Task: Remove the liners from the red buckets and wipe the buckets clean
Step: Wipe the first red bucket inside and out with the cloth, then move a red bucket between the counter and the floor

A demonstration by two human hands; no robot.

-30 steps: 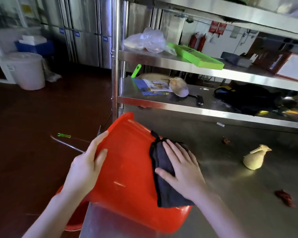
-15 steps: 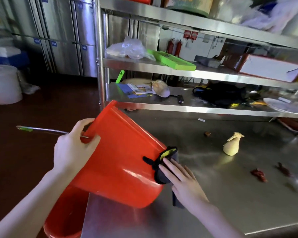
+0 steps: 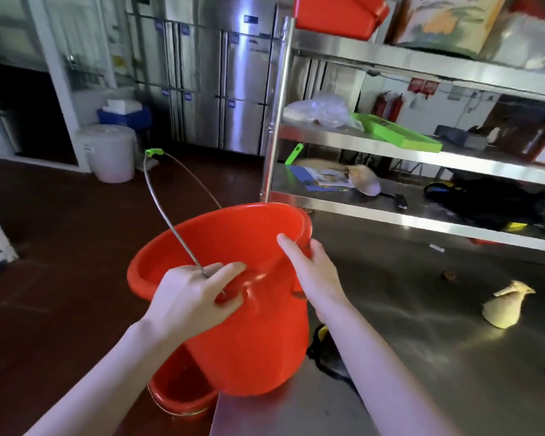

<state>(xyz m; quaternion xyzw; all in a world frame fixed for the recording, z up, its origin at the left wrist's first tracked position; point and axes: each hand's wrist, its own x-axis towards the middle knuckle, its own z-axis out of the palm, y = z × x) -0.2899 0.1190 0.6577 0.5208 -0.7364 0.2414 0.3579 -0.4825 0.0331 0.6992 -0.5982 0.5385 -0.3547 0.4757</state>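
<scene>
A red bucket [image 3: 252,338] stands nearly upright at the left corner of the steel table [image 3: 422,357], its mouth tilted toward me. My left hand [image 3: 192,300] grips its near rim where the wire handle [image 3: 167,215] attaches; the handle sticks up to the left with a green grip. My right hand [image 3: 312,269] holds the right rim, index finger stretched along it. A dark cloth [image 3: 328,357] lies on the table behind the bucket, under my right forearm. A second red bucket [image 3: 180,394] sits lower, beside the table. A third red bucket [image 3: 340,11] rests on the top shelf.
A steel shelf rack [image 3: 422,146] stands along the table's back, holding a plastic bag, a green tray [image 3: 397,136] and papers. A pale cloth pouch [image 3: 504,309] and small scraps lie on the table at right. A white tub [image 3: 109,152] and steel fridges stand across the dark floor.
The bucket has been turned from lying tilted, bottom toward me, to mouth-up. My right hand let go of the cloth and took the rim. My left hand moved to the handle mount.
</scene>
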